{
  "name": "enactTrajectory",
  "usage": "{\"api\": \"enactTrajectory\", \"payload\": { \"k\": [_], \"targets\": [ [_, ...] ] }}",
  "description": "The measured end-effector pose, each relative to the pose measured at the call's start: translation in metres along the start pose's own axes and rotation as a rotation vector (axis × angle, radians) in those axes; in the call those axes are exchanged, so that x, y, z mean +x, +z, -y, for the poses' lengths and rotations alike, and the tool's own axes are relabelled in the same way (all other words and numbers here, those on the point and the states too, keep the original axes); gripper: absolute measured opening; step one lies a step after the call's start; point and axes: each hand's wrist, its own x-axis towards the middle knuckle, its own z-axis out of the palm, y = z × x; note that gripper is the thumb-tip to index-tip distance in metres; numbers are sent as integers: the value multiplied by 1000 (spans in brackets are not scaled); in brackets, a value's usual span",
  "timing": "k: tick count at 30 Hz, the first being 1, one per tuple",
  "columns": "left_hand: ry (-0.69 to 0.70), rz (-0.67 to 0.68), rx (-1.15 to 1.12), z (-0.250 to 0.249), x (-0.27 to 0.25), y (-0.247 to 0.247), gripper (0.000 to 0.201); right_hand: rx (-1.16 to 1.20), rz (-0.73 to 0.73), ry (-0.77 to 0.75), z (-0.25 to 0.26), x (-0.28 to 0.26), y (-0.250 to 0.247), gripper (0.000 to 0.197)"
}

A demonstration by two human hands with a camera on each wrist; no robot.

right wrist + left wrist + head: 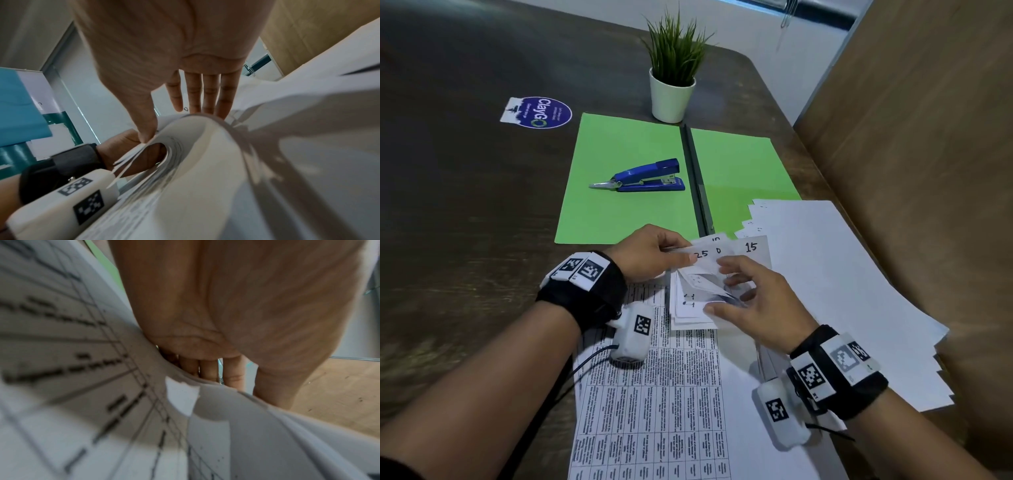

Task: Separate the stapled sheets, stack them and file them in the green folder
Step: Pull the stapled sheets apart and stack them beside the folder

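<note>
The green folder [626,164] lies open on the dark table, with a blue stapler [643,175] on its left flap. In front of it is the bundle of stapled sheets [722,253], with handwritten numbers at its fanned top corners. My left hand [681,255] pinches those corners. My right hand [722,286] holds several pages bent into a curl [195,154]. Its thumb presses on the page edges and its straight fingers [205,97] lie behind them. The left wrist view shows my left fingers [205,369] behind a printed sheet [82,369]. The staple is hidden.
A fanned pile of loose white sheets [842,291] covers the table's right side and overlaps the folder's right flap. A sheet printed with a table [654,394] lies under my wrists. A potted plant [674,85] stands behind the folder, and a wooden panel [928,171] borders the right.
</note>
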Motion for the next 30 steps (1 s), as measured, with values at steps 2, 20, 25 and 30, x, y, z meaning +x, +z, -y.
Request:
{"api": "enactTrajectory", "payload": {
  "k": [2,20,25,30],
  "targets": [
    [6,16,-8,-1,-1,0,10,-3,-7,-1,0,0,0,66],
    [-7,2,-4,-2,0,-1,6,-12,-9,-77,-2,1,8,21],
    [-16,-7,-43,-7,-3,0,16,-12,-127,-82,-6,5,8,16],
    [-37,-5,-42,-10,-5,0,23,-68,-184,-20,-11,12,10,25]
  ]
}}
